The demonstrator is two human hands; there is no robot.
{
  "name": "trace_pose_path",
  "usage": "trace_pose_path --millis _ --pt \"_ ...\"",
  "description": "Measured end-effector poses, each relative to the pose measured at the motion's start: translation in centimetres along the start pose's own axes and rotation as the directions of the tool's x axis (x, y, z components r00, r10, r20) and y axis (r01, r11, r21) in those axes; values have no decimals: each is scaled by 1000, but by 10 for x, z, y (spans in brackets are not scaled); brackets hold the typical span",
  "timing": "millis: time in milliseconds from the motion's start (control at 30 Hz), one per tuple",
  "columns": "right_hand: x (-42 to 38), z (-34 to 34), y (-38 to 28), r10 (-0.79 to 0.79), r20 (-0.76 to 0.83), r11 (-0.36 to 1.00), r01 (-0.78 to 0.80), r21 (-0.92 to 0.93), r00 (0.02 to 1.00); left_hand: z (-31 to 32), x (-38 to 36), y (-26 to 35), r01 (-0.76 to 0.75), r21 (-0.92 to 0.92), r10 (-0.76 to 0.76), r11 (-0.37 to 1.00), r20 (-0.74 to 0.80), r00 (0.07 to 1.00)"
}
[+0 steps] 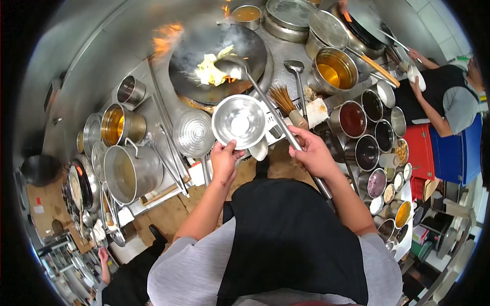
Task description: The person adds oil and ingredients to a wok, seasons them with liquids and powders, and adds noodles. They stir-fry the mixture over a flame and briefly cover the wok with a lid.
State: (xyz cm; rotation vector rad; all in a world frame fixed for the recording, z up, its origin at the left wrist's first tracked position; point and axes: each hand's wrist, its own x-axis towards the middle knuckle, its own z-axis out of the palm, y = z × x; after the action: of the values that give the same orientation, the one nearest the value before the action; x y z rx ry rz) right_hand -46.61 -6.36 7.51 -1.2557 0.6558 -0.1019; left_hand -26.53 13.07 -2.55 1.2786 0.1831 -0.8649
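My left hand (225, 162) grips the near rim of a shiny metal bowl (239, 122), whose inside faces up. The fingers of my right hand (310, 152) are wrapped round the long metal handle of a ladle (233, 68). That ladle's head rests in a large dark wok (194, 92), beside pale green and yellow food (210, 70) with orange shreds. Smoke rises from the wok, and flames (167, 38) burn at its far left edge. Between the bowl and a pot to the left lies a perforated metal strainer (194, 133).
Pots of amber liquid (116, 124) (334, 70) stand left and right. A bamboo brush (284, 99) and a spatula (295, 67) lie right of the wok. Several sauce containers (352, 119) line the right counter. One person (434, 97) works at right, another (138, 275) at lower left.
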Motion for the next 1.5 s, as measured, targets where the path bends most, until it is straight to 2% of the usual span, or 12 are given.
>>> trace_pose_path --millis 100,167,333,467,567,733,867,1033,1167,1267,1400,1500 --pt "-12 9 9 44 -48 998 -46 -43 998 -3 16 2 59 -54 -56 997 60 997" --pt "-40 15 4 -80 -60 992 85 95 995 3 16 6 79 -32 -76 996 86 993" --pt "-148 2 -5 -94 -54 936 107 334 994 35 21 4 -20 35 17 999 105 994" --pt "-252 7 25 -140 -117 924 172 341 983 77 19 -19 -55 147 9 988 299 954" --pt "-325 38 70 -208 -309 947 270 172 928 115 6 -62 -61 258 -61 964 440 896" --pt "-428 104 128 -180 -592 947 301 112 786 175 -82 -152 -40 564 -415 825 651 636" --pt "-498 161 161 -96 -774 905 379 195 626 194 -157 -235 -3 756 -663 654 576 477" --pt "-564 215 177 133 -864 795 468 386 486 176 -238 -331 -203 869 -879 450 472 70" --pt "-568 217 184 148 -899 780 510 362 411 158 -304 -355 -325 889 -932 323 358 52" --pt "-558 198 184 131 -872 774 501 387 472 156 -305 -355 -335 905 -965 261 248 -82" --pt "-533 163 190 84 -775 743 479 467 626 151 -256 -316 -358 897 -964 260 265 -35" --pt "-505 131 172 61 -675 778 388 493 735 128 -179 -286 -281 899 -923 335 373 93"
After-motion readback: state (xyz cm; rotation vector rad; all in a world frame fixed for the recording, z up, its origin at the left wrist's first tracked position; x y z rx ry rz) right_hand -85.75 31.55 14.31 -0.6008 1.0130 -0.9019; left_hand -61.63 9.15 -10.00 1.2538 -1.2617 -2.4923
